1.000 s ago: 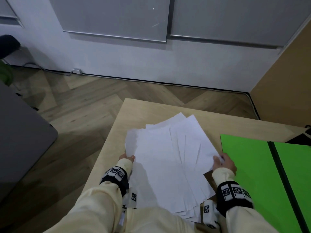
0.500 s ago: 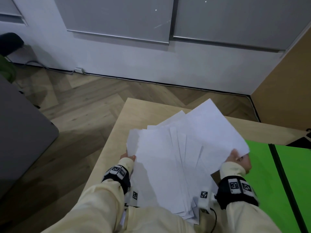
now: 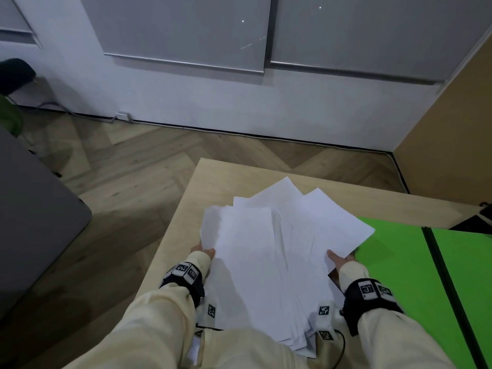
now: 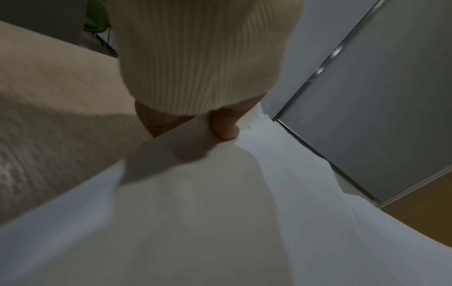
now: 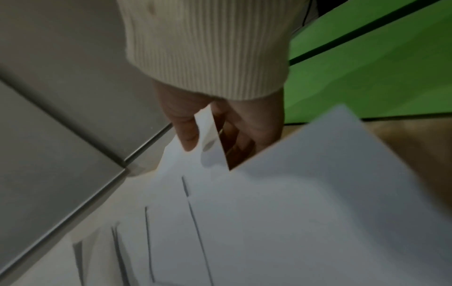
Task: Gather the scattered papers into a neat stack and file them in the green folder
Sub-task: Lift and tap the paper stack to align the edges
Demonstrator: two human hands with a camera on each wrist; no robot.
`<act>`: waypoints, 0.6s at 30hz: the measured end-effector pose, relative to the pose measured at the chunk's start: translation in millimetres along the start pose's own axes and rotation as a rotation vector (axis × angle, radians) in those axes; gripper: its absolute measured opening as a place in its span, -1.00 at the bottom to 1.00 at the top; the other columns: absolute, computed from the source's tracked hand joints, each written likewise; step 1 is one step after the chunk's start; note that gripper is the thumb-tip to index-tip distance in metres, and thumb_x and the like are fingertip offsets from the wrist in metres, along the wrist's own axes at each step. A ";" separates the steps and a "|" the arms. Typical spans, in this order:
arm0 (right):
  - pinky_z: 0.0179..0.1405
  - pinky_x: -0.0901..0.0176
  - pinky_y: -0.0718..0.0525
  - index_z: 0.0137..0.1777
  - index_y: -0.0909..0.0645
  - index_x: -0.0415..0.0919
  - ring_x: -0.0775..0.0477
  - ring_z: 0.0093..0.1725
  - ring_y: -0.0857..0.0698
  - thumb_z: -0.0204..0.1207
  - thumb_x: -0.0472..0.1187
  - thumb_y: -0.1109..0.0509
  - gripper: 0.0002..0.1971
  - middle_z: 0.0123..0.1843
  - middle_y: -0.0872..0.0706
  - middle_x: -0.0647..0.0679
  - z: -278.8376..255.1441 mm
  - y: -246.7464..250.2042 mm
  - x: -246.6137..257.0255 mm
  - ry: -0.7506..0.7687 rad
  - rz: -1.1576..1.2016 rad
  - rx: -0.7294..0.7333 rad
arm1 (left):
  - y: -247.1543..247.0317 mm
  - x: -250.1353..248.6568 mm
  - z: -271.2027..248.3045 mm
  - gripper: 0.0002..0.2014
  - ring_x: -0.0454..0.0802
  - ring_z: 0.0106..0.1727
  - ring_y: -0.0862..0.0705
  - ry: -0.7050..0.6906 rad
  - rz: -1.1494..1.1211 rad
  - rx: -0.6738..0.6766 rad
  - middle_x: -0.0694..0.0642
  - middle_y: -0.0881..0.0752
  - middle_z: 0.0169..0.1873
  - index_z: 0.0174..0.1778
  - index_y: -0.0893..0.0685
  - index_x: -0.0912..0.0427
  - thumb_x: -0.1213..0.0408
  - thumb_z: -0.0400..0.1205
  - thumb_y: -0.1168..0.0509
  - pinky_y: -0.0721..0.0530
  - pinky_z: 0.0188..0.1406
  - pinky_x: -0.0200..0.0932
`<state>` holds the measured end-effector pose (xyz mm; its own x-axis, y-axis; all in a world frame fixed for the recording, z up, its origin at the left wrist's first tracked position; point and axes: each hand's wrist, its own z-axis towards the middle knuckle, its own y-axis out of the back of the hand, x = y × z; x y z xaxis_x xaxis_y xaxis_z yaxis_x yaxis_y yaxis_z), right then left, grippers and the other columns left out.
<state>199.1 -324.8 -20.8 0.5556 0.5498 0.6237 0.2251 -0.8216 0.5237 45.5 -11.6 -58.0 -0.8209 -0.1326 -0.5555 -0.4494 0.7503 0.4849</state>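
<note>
A loose fan of white papers (image 3: 269, 251) lies across the middle of the wooden table (image 3: 213, 179). My left hand (image 3: 203, 253) grips the fan's left edge, thumb on top (image 4: 226, 127) and fingers hidden underneath. My right hand (image 3: 340, 259) pinches the right-hand sheets (image 5: 281, 212), thumb above and fingers below, and holds them raised off the table; their far corner overhangs the green folder (image 3: 394, 265). The folder lies open flat at the right, a dark spine (image 3: 442, 275) dividing its two halves.
The table's left edge drops to herringbone wood floor (image 3: 127, 166). A grey tabletop (image 3: 32, 214) stands at far left, a white wall with grey panels (image 3: 239, 97) behind, a tan partition (image 3: 452, 129) at right. A dark object (image 3: 476, 222) sits at the table's far right.
My right hand lifted the right-hand sheets up and toward the folder, then brought them lower and back over the fan. My left hand kept its hold on the left edge.
</note>
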 end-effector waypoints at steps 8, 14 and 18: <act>0.14 0.41 -0.45 0.43 -0.42 -0.48 -0.10 0.30 -0.60 0.62 -0.24 -0.22 -0.57 0.37 -0.59 -0.40 -43.0 38.8 81.5 0.500 0.430 -0.641 | 10.8 -3.7 -4.1 -0.43 0.21 0.51 -0.46 0.042 0.007 -0.016 0.25 -0.47 0.50 0.54 -0.35 0.32 0.19 0.63 -0.26 -0.40 0.49 -0.07; -0.34 0.73 -0.49 0.30 -0.52 -0.55 -0.08 0.11 -0.67 0.59 -0.27 -0.27 -0.62 0.16 -0.69 -0.36 -58.1 53.0 124.8 0.641 0.676 -0.569 | -1.7 -12.8 -7.5 -0.38 0.30 0.44 -0.52 0.046 -0.119 0.010 0.27 -0.54 0.43 0.50 -0.40 0.33 0.06 0.58 -0.31 -0.45 0.44 0.03; -0.27 0.44 -0.41 0.29 -0.55 -0.52 -0.27 0.29 -0.65 0.58 -0.29 -0.29 -0.64 0.29 -0.66 -0.39 -48.1 14.5 92.1 0.394 0.400 -0.294 | -1.4 -18.7 -10.0 -0.34 0.30 0.42 -0.53 0.048 -0.133 0.041 0.29 -0.54 0.43 0.48 -0.43 0.35 -0.07 0.59 -0.25 -0.43 0.47 0.03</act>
<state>215.0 -278.9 72.2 0.2027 0.2685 0.9417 -0.1993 -0.9302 0.3081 57.9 -16.6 -41.5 -0.7713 -0.2625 -0.5798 -0.5414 0.7496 0.3808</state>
